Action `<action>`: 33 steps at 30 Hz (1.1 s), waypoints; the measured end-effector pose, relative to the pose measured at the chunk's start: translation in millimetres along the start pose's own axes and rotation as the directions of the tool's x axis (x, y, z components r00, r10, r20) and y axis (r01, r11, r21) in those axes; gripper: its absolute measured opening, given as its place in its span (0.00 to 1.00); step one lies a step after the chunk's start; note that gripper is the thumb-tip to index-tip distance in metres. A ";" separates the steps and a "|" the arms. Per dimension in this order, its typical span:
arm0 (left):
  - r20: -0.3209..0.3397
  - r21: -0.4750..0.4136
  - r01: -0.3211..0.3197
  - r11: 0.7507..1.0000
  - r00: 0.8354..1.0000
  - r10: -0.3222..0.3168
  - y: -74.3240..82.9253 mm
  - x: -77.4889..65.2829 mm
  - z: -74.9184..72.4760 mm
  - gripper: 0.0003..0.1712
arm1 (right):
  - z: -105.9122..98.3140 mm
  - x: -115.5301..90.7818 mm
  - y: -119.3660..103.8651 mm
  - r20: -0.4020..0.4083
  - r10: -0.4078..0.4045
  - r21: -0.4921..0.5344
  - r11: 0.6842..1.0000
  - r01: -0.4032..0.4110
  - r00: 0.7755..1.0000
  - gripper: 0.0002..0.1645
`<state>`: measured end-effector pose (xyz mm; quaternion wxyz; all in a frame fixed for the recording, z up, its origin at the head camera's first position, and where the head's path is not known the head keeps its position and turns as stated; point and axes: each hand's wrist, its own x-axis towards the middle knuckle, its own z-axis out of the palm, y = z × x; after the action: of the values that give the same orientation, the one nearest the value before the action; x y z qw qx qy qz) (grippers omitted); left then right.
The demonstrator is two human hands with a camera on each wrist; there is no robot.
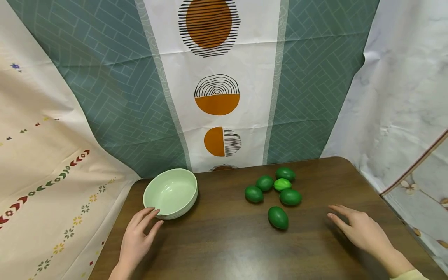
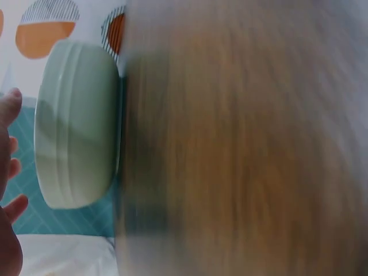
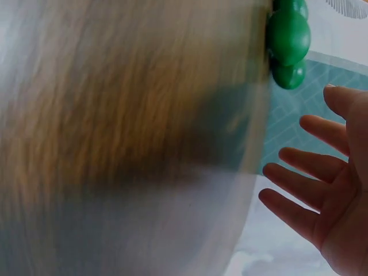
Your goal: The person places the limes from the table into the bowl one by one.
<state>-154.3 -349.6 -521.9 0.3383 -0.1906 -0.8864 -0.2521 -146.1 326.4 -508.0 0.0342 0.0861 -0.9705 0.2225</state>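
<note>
A pale green bowl (image 1: pixel 170 190) stands at the table's back left. My left hand (image 1: pixel 137 237) hovers in front of it, fingers slightly bent and holding nothing. Its fingertips overlap the bowl's near rim in the head view, but the left wrist view shows a gap between the fingers and the bowl (image 2: pixel 77 126). Several dark green limes (image 1: pixel 278 217) lie right of centre, grouped around one smaller bright green lime (image 1: pixel 282 184). To their right, my right hand (image 1: pixel 362 231) is held over the table with its fingers spread and nothing in them. In the right wrist view it is apart from the limes (image 3: pixel 288 37).
The dark brown wooden table (image 1: pixel 217 241) reflects light near its front. A patterned green and white cloth (image 1: pixel 224 112) hangs directly behind it. Cream cloth (image 1: pixel 66 186) borders the left side, and white marbled cloth (image 1: pixel 395 116) borders the right.
</note>
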 end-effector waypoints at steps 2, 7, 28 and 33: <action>-0.001 -0.005 -0.016 1.000 1.000 0.016 0.8 3.6 5.2 0.26 | 1.4 0.8 -4.1 -0.016 -0.008 0.012 1.000 0.009 1.000 0.32; -0.024 0.001 -0.056 0.998 0.998 0.056 2.1 7.8 13.9 0.23 | 5.3 1.1 -13.3 -0.020 -0.018 0.050 0.999 0.019 1.000 0.29; -0.077 0.120 -0.036 0.992 0.996 0.046 11.3 15.5 34.2 0.19 | 9.3 3.3 -34.9 -0.041 -0.061 0.094 0.993 0.064 0.997 0.23; -0.093 0.104 -0.026 0.994 0.995 0.035 10.4 13.7 34.0 0.19 | 11.7 5.9 -43.0 -0.044 -0.081 0.097 0.992 0.085 0.996 0.22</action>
<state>-175.7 -319.4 -531.0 0.3933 -0.1743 -0.8780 -0.2098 -144.4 282.3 -499.6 0.0587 0.1236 -0.9530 0.2701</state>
